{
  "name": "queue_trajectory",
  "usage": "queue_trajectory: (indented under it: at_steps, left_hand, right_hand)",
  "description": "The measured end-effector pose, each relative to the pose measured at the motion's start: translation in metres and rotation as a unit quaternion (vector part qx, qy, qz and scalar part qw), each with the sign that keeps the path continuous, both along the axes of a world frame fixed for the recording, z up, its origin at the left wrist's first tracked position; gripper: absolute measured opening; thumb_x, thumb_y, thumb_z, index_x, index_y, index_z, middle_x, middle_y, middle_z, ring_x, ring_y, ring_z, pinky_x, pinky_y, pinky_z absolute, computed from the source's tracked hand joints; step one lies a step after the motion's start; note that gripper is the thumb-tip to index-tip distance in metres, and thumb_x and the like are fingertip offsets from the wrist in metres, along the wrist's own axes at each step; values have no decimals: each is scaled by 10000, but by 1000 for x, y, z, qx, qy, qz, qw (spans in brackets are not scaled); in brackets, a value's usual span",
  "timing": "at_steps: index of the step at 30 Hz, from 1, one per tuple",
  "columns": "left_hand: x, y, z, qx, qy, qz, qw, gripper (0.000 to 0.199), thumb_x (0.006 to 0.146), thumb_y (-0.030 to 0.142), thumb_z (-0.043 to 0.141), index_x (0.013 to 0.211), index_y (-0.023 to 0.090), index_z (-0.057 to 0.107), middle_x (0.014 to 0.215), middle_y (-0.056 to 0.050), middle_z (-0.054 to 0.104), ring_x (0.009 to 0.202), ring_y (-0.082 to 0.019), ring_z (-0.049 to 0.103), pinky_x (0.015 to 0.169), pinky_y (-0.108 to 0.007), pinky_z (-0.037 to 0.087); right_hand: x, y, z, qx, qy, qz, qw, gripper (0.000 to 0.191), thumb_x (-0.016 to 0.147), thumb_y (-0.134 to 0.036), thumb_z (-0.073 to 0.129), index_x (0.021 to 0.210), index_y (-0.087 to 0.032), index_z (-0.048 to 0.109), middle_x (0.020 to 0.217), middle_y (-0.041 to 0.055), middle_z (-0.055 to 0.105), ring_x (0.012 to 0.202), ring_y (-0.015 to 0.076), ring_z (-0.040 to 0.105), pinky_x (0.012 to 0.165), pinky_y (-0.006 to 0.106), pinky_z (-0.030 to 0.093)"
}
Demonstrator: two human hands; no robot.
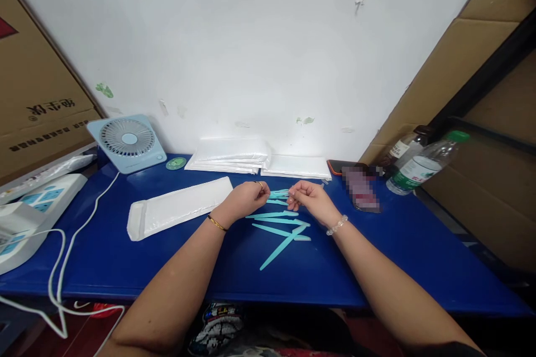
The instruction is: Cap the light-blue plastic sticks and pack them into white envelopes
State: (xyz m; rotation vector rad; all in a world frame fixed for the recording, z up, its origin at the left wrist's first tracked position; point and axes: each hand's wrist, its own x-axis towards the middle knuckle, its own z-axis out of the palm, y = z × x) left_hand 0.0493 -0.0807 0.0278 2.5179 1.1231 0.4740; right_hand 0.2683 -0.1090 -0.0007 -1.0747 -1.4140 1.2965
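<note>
Several slim turquoise sticks with pale ends (274,215) lie fanned out on the blue table, one of them (278,252) slanting toward the front. At the far end of the fan, my left hand (251,198) has its fingers pressed together; a turquoise piece (278,194) spans the gap between both hands. My right hand (307,199) pinches around the other end of that piece. Whether this is one stick or more is too small to tell. Left of my left hand lies a white padded envelope (180,207), flat on the table.
Stacks of white envelopes (230,153) rest against the wall. A blue fan (129,139), white power strip (42,206) and cables stand left. Two bottles (416,170) and a blurred item (360,187) sit right. The blue table's (167,268) front edge is near me.
</note>
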Motion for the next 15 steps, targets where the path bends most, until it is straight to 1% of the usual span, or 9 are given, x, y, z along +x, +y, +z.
queue_trajectory:
  at_steps: [2, 5, 6, 7, 9, 10, 11, 13, 15]
  left_hand:
    - [2, -2, 0, -14, -1, -15, 1000, 200, 851, 264, 436, 813, 189, 618, 753, -19, 652, 647, -135, 555, 591, -229, 380]
    - [5, -5, -2, -38, 10, -43, 998, 216, 861, 291, 448, 823, 190, 635, 750, -16, 655, 638, -131, 558, 569, -222, 376]
    - [5, -5, -3, -46, 15, -51, 998, 219, 863, 303, 455, 824, 193, 641, 751, -13, 656, 642, -131, 561, 565, -220, 376]
    - [5, -5, -3, -52, 19, -56, 997, 217, 861, 315, 466, 832, 197, 646, 756, -10, 658, 651, -131, 567, 563, -218, 379]
    - [4, -3, -4, -50, 30, -48, 997, 200, 849, 332, 501, 873, 206, 654, 787, -7, 662, 691, -137, 584, 572, -218, 392]
    - [3, -1, -5, -37, 37, -35, 998, 191, 840, 330, 519, 898, 209, 655, 816, -9, 663, 725, -143, 591, 587, -221, 401]
    - [1, 0, -6, -17, 46, -19, 999, 183, 830, 320, 537, 919, 211, 654, 854, -14, 663, 762, -151, 596, 609, -225, 411]
    - [-2, 4, -8, 32, 68, 12, 997, 181, 812, 289, 560, 948, 215, 654, 933, -24, 654, 831, -169, 594, 662, -241, 424]
    - [-4, 8, -12, 60, 92, 27, 994, 179, 799, 268, 573, 948, 219, 660, 970, -31, 646, 864, -183, 588, 694, -256, 427]
  right_hand:
    - [-1, -2, 1, -5, -26, 32, 999, 317, 766, -468, 646, 792, -166, 550, 654, 17, 661, 562, 138, 641, 516, 246, 486]
    - [7, -3, 3, 7, -126, 79, 989, 295, 808, -453, 596, 816, -159, 582, 687, 29, 664, 554, 127, 613, 530, 251, 477]
    - [13, -1, 3, 29, -172, 70, 982, 281, 824, -438, 575, 837, -159, 601, 706, 31, 664, 556, 122, 599, 536, 251, 470]
    - [20, 0, 3, 62, -222, 43, 972, 261, 838, -414, 555, 858, -161, 618, 725, 33, 663, 568, 121, 586, 548, 252, 463]
    - [33, 5, 1, 143, -320, -38, 936, 207, 853, -340, 527, 888, -173, 644, 764, 34, 655, 614, 131, 570, 589, 263, 455]
    - [38, 8, 0, 178, -362, -67, 913, 183, 850, -296, 522, 898, -178, 653, 784, 35, 649, 642, 138, 568, 612, 269, 453]
    - [43, 11, -2, 204, -397, -80, 891, 170, 841, -253, 522, 914, -184, 659, 816, 39, 643, 676, 145, 570, 639, 275, 453]
    - [46, 14, -5, 231, -451, -64, 860, 190, 822, -186, 529, 959, -192, 660, 906, 53, 628, 759, 159, 583, 692, 281, 456]
    - [43, 16, -7, 235, -494, -42, 836, 199, 822, -156, 529, 973, -190, 654, 976, 68, 609, 836, 171, 589, 730, 279, 454]
